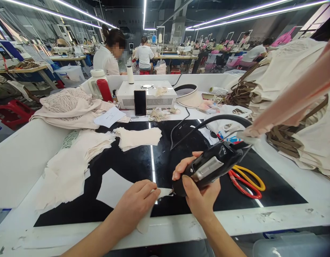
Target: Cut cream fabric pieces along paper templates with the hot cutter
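Note:
My right hand [201, 192] is wrapped round a black handheld power tool [207, 166], its narrow tip pointing down and left. Under my left hand [136, 201] lies a small cream fabric piece [145, 221], pinched near its upper edge, with one end reaching the tool's tip. A white paper sheet [115, 187] rests on the black glossy board [165, 160] left of my left hand. Further back are a small stack of cream fabric pieces [139, 138] and, at the left, a larger pile [65, 171].
Red-handled scissors [245, 185] and a yellow loop [252, 177] lie right of the tool. Behind stand a phone [140, 102], a white vented box [147, 94] and a red bottle [104, 90]. Garments [301, 107] are heaped at right. People sit at machines beyond.

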`<state>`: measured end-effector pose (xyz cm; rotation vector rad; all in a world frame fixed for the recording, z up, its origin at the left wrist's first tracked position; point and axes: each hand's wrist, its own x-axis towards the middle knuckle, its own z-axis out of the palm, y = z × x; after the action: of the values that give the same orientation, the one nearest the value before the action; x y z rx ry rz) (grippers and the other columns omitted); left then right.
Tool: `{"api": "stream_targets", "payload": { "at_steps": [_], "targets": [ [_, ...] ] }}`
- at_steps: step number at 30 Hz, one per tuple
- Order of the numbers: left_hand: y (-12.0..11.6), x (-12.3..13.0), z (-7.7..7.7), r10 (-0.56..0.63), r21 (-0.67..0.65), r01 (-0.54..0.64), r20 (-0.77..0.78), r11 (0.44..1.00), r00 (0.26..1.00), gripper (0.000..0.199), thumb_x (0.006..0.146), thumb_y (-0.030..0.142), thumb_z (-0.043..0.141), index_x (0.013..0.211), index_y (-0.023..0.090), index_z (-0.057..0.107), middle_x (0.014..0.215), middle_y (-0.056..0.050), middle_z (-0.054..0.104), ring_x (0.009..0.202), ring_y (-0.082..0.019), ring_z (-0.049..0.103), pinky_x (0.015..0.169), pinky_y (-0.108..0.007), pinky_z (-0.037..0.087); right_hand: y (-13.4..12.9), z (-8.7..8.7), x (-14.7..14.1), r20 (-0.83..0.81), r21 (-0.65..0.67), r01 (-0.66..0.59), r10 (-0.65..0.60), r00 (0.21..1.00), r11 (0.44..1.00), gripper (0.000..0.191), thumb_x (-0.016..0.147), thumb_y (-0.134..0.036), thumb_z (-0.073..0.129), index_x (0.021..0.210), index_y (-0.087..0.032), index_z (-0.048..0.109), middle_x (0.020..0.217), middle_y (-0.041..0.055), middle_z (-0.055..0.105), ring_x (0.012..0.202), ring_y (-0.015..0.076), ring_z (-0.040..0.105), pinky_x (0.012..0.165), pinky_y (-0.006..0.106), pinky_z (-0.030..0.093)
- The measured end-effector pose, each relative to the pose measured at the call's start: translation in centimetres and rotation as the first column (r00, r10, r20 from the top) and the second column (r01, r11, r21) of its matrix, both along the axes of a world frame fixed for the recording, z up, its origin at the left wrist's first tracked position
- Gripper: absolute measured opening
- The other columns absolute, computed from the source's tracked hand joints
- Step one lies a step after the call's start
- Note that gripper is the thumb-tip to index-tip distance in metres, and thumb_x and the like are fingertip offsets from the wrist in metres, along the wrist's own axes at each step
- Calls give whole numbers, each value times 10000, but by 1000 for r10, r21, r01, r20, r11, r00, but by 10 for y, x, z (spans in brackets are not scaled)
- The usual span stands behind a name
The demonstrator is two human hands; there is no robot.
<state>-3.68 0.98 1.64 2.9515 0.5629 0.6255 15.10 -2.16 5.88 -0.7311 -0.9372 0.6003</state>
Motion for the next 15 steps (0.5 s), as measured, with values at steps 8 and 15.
{"api": "stream_targets", "payload": {
  "at_steps": [8, 15],
  "targets": [
    [-24, -14, -7, 158, -11, -159, -55, 987, 986, 502, 850, -90, 339, 1281, 94, 521, 1162, -132, 642, 1074, -264, 681, 919, -413, 645, -9, 5, -4, 20, 5, 16, -17, 1000, 1000, 460, 849, -65, 742, 1233, -272, 598, 878, -27, 697, 677, 114, 658, 612, 240, 594],
    [-18, -9, -8, 190, -92, -195, -64, 976, 980, 534, 833, -119, 363, 1287, 136, 484, 1197, -113, 638, 1068, -262, 679, 909, -428, 652, -15, 10, -9, 6, -10, 89, -89, 996, 996, 428, 836, -109, 789, 1196, -262, 617, 829, -26, 689, 654, 116, 657, 621, 247, 605]
  ]
}}
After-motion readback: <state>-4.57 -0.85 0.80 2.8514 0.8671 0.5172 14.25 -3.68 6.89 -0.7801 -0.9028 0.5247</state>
